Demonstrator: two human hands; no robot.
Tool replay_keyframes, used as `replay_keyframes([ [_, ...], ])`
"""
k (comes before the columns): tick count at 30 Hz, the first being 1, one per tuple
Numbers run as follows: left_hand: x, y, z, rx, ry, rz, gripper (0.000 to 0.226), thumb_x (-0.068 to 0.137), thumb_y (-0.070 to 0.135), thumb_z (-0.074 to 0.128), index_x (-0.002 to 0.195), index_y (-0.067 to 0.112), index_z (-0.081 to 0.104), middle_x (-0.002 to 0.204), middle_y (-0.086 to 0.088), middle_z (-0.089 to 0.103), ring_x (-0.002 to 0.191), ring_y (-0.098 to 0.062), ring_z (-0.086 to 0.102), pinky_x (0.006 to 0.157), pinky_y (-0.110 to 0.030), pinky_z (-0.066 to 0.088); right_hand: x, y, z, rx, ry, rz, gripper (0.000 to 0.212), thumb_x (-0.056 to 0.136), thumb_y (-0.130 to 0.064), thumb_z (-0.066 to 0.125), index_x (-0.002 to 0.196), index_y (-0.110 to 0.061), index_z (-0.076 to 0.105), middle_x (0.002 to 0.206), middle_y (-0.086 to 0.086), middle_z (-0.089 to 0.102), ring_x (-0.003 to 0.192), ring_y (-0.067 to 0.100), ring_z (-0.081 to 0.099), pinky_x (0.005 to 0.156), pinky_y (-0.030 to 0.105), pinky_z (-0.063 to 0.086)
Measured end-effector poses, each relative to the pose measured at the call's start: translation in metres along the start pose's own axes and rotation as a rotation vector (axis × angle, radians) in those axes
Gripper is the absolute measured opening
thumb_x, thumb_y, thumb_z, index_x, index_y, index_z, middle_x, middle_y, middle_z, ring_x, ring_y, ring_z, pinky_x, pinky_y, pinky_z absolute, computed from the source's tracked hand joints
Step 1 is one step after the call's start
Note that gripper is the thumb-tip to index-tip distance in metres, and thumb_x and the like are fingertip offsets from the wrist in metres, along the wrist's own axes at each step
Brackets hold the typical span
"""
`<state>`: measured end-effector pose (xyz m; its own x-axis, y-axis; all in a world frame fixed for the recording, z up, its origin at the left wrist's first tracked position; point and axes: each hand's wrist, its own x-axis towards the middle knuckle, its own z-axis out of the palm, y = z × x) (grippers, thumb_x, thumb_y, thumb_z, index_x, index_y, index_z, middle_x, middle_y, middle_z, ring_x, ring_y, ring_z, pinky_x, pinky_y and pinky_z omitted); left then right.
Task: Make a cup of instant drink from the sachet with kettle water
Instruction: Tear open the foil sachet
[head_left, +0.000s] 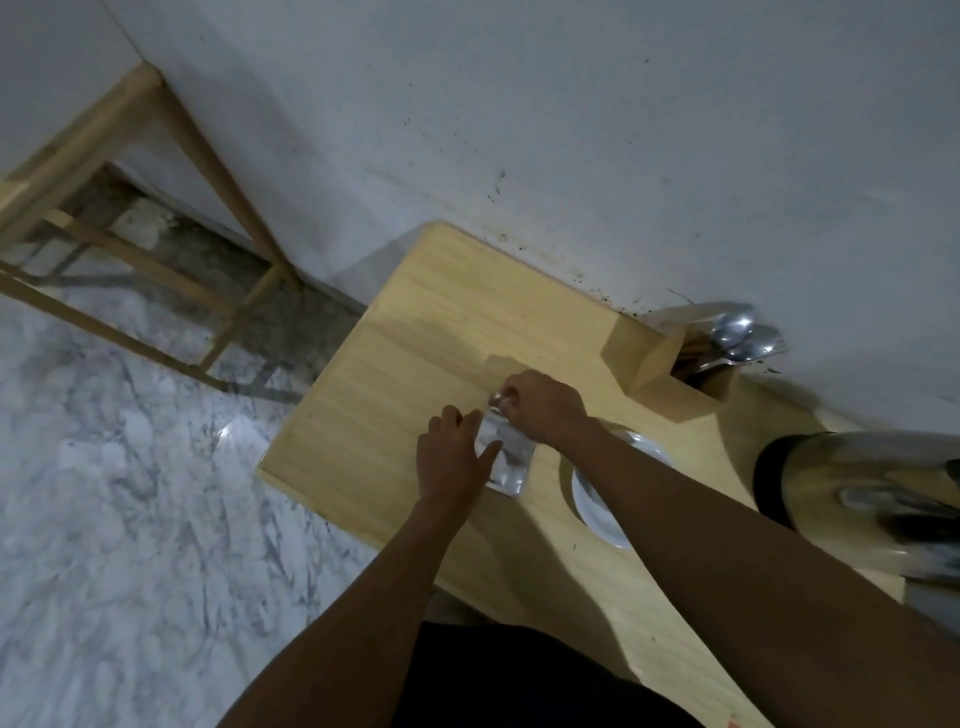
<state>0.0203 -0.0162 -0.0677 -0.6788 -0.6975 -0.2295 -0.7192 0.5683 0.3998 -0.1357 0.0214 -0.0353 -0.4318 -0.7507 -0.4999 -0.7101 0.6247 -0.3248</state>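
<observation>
A white wall (571, 130) filled the top of the view and a marbled floor (130, 493) the lower left, with a wooden stool frame (156, 223) standing against the wall. The wooden table (415, 338) ran from the centre to the lower right. At its right edge stood the steel kettle (872, 499) — blurred, and cut off by the frame, so its spout and handle were hard to make out. A white saucer (592, 499) lay near the kettle, largely hidden under the right forearm. A wooden holder (654, 353) by the wall held spoons (743, 332).

The sachet (506, 460) was small, silvery and crinkled (any print on it was unreadable), held just above the table between both hands. The left hand (454, 457) pinched its left edge, thumb over the face. The right hand (545, 405) had its grip closed on the top corner — fingertips hidden behind the foil.
</observation>
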Motion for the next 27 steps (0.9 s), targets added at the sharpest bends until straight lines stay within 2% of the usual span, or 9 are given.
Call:
replay_keyframes([
  [2,0.002,-0.001,-0.005,-0.049,0.008,0.004,0.046,0.086,0.047,0.059,0.121,0.018,0.058,0.111,-0.009,0.060,0.096,-0.027,0.057,0.075,-0.035,0.045,-0.003,-0.001,-0.006,0.064,-0.012,0.020,0.017,0.091,-0.032,0.060,0.101,-0.023,0.070,0.106,-0.002,0.066,0.097,0.021,0.062,0.078,0.035,0.051],
  [5,0.015,-0.004,-0.019,-0.206,0.036,0.032,0.043,0.088,0.045,0.055,0.118,0.015,0.062,0.105,-0.013,0.065,0.092,-0.032,0.060,0.075,-0.038,0.050,-0.012,0.002,-0.020,0.320,0.016,-0.008,0.005,0.088,-0.026,0.068,0.090,-0.023,0.072,0.093,-0.005,0.068,0.086,0.014,0.063,0.077,0.033,0.051],
  [7,0.023,-0.006,-0.036,-0.399,0.024,0.088,0.040,0.090,0.045,0.050,0.111,0.015,0.067,0.098,-0.009,0.070,0.085,-0.026,0.064,0.073,-0.040,0.055,-0.025,0.001,-0.034,0.511,0.051,-0.053,0.006,0.088,-0.021,0.071,0.088,-0.016,0.074,0.084,-0.005,0.069,0.074,0.005,0.061,0.070,0.023,0.048],
  [10,0.027,0.002,-0.071,-0.595,-0.123,0.145,0.025,0.095,0.029,0.052,0.098,0.011,0.069,0.086,-0.006,0.070,0.074,-0.014,0.064,0.063,-0.025,0.053,-0.052,-0.005,-0.056,0.675,0.104,-0.072,0.006,0.087,-0.018,0.073,0.090,-0.014,0.076,0.078,-0.009,0.070,0.062,-0.007,0.060,0.061,0.009,0.045],
  [14,0.025,0.013,-0.103,-0.605,-0.232,0.288,0.026,0.095,0.027,0.050,0.089,0.008,0.067,0.079,-0.012,0.067,0.070,-0.025,0.061,0.061,-0.033,0.048,-0.078,-0.008,-0.079,0.636,0.128,-0.162,0.005,0.087,-0.020,0.072,0.091,-0.018,0.074,0.083,-0.009,0.072,0.070,-0.005,0.062,0.065,0.009,0.048],
  [19,0.017,0.036,-0.126,-0.672,-0.266,0.340,0.023,0.096,0.023,0.050,0.079,0.028,0.065,0.071,0.013,0.063,0.065,-0.001,0.054,0.062,-0.019,0.042,-0.096,-0.009,-0.097,0.526,0.204,-0.233,0.006,0.088,-0.022,0.071,0.090,-0.019,0.076,0.080,-0.004,0.074,0.072,0.012,0.067,0.068,0.031,0.054],
  [22,0.010,0.046,-0.133,-0.674,-0.256,0.356,0.019,0.096,0.020,0.051,0.085,0.022,0.067,0.077,0.007,0.065,0.066,0.002,0.053,0.061,-0.014,0.040,-0.107,-0.007,-0.103,0.518,0.242,-0.238,0.003,0.085,-0.021,0.075,0.088,-0.020,0.076,0.079,-0.001,0.074,0.074,0.020,0.068,0.072,0.041,0.055],
  [24,0.006,0.051,-0.138,-0.660,-0.258,0.364,0.020,0.096,0.019,0.052,0.087,0.018,0.069,0.080,0.001,0.068,0.067,0.000,0.055,0.061,-0.011,0.040,-0.113,-0.006,-0.109,0.468,0.249,-0.255,0.006,0.083,-0.023,0.077,0.089,-0.022,0.075,0.080,-0.005,0.073,0.075,0.016,0.067,0.075,0.041,0.057],
  [27,0.001,0.057,-0.146,-0.633,-0.248,0.379,0.020,0.095,0.017,0.052,0.085,0.016,0.070,0.084,-0.003,0.071,0.074,-0.010,0.059,0.066,-0.019,0.043,-0.124,-0.006,-0.118,0.361,0.256,-0.295,0.005,0.083,-0.027,0.076,0.088,-0.027,0.075,0.080,-0.010,0.072,0.077,0.006,0.065,0.075,0.035,0.056],
])
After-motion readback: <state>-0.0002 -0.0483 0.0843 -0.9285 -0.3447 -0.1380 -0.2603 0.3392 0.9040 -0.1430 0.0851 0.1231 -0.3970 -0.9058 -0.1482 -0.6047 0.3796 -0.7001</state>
